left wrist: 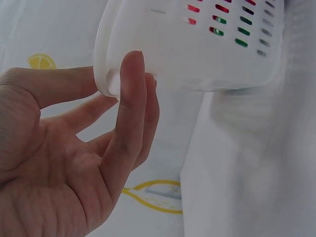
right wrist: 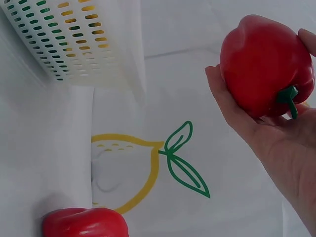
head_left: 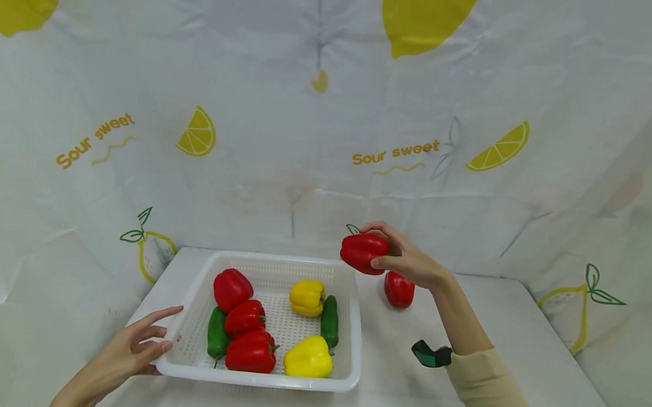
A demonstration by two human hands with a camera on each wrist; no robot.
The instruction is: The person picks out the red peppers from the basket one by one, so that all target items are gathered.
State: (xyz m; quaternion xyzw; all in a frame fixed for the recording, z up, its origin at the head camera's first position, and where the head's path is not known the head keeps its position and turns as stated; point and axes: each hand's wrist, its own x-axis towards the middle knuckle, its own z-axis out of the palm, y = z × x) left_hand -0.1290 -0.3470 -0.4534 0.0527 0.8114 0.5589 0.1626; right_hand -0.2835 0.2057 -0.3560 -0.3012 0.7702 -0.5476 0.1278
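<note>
My right hand (head_left: 410, 259) grips a red bell pepper (head_left: 364, 253) in the air, just beyond the basket's right back corner. The right wrist view shows this pepper's green stem (right wrist: 288, 95) by the palm. At the near left corner, my left hand (head_left: 120, 353) pinches the rim of the white plastic basket (head_left: 357, 348); thumb and fingers lie on either side of it in the left wrist view. Inside are several red bell peppers (head_left: 252, 350), a yellow one (head_left: 308, 357) in front, another yellow one (head_left: 306, 298) behind, and green peppers (head_left: 329, 322) at both sides.
Another red bell pepper (head_left: 399, 290) lies on the white table (head_left: 494, 329) right of the basket, below the right hand. A white sheet with lemon prints (head_left: 273, 166) hangs behind and at the sides. A dark strap end (head_left: 431, 354) sticks out by the right sleeve.
</note>
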